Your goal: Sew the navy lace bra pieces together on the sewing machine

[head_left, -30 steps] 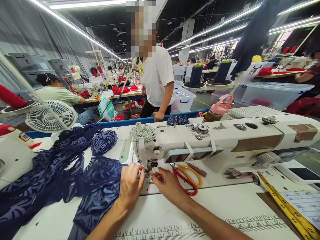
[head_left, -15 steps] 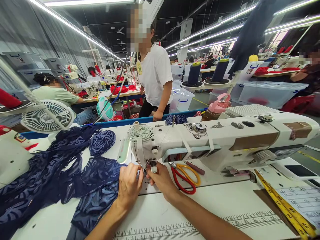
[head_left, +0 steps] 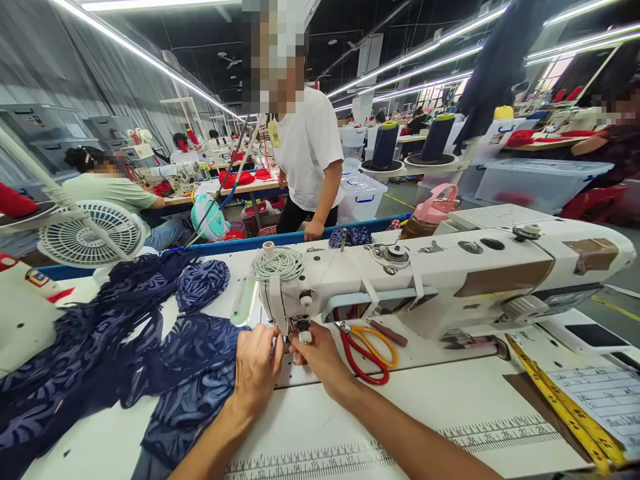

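Observation:
A white sewing machine (head_left: 350,283) stands across the table, with its needle area at the left end. Just left of the needle, my left hand (head_left: 256,365) has its thumb and forefinger pinched together. On the other side, my right hand (head_left: 323,357) reaches in under the machine head, fingers closed close to the presser foot. What either hand pinches is too small or hidden to make out. Dark blue patterned lace fabric (head_left: 200,350) lies beside and under my left wrist. To the right of my right hand rest scissors (head_left: 367,363) with red and yellow handles.
A yellow tape measure (head_left: 560,407) and a written sheet (head_left: 595,400) lie at the right. A ruler scale (head_left: 320,463) marks the front edge. A white fan (head_left: 93,233) stands left. Behind the machine stands a person in a white shirt (head_left: 313,153), near navy thread cones (head_left: 385,145).
The view has shifted slightly. Both hands stay at the needle area with nearly the same pinch. The standing person's head has lowered a little.

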